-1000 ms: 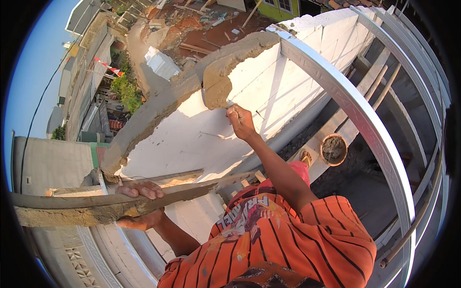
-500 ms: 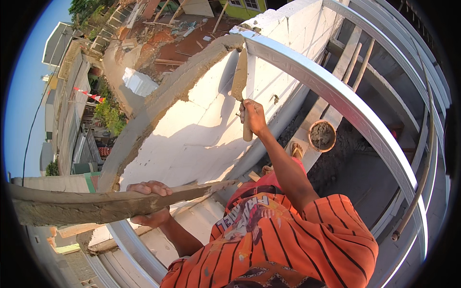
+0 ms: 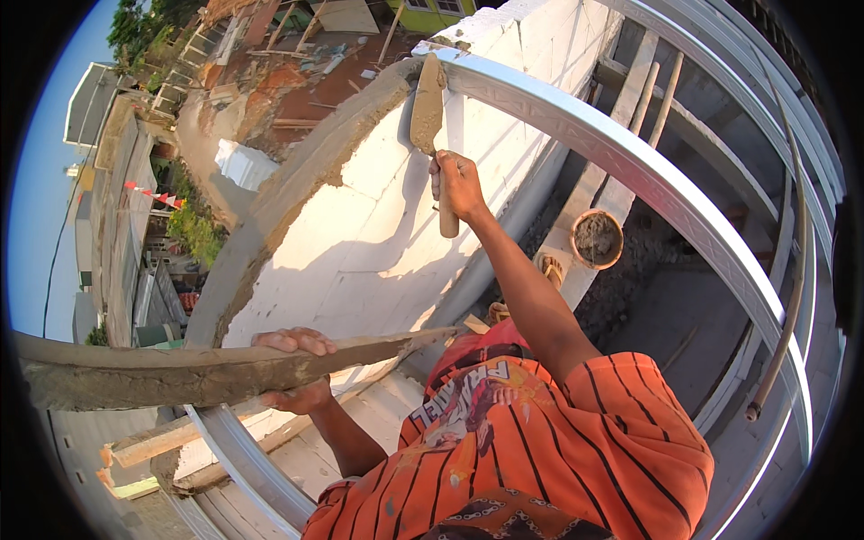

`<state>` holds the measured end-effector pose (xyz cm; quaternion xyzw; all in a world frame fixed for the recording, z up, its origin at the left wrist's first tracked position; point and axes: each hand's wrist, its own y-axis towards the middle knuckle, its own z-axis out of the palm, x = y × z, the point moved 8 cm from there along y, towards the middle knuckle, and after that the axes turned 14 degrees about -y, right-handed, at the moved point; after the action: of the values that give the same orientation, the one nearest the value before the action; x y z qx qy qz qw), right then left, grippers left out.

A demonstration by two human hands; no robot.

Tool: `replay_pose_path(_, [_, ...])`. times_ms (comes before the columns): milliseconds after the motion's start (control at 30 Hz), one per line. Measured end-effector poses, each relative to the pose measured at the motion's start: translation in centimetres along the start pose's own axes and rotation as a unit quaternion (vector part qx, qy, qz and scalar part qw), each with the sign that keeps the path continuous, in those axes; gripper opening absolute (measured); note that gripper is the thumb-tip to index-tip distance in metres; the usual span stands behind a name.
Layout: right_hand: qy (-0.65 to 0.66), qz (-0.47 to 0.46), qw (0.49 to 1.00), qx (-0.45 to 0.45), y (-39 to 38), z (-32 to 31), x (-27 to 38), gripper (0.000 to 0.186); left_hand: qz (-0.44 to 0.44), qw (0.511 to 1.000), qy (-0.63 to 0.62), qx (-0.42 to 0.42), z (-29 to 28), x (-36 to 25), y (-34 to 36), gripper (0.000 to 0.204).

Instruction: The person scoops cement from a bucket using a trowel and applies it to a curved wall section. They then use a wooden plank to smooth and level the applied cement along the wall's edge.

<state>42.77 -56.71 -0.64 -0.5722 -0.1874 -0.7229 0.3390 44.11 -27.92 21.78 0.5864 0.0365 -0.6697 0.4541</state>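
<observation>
My left hand [image 3: 301, 397] is wrapped round a long board [image 3: 171, 376] coated with wet grey mortar, fingers over its top and thumb beneath. The board lies across the lower left, its narrow end reaching toward my body. My right hand [image 3: 461, 185] grips the handle of a pointed trowel [image 3: 427, 108], whose blade is smeared with mortar. The blade points away from me, beside the far end of the mortar-covered wall top [image 3: 297, 180]. Below that top, the white block wall [image 3: 360, 229] carries the shadow of my arm and the trowel.
A silver metal beam [image 3: 576, 117] runs from the wall's far end down the right side. A bucket of mortar [image 3: 597, 238] stands on planks [image 3: 585, 202] near my sandalled feet. Another metal beam [image 3: 252, 472] lies at lower left. Rubble and roofs lie beyond the wall.
The trowel has shifted slightly up and left, its blade turned to show more of its face. The board has risen a little on the left. Both grips stay the same.
</observation>
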Motion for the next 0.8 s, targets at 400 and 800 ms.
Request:
replay_pose_path(400, [-0.013,0.007,1.0,-0.02,-4.1,-0.3,-1.4,0.036,-0.028,0.998,0.038,-0.036,-0.6,1.6,-1.2,0.072])
replay_pose_path(800, [-0.292,0.045,0.955,0.001,-4.3,-3.0,-4.7,0.046,-0.086,0.994,0.029,-0.06,0.1,5.4,-1.7,0.077])
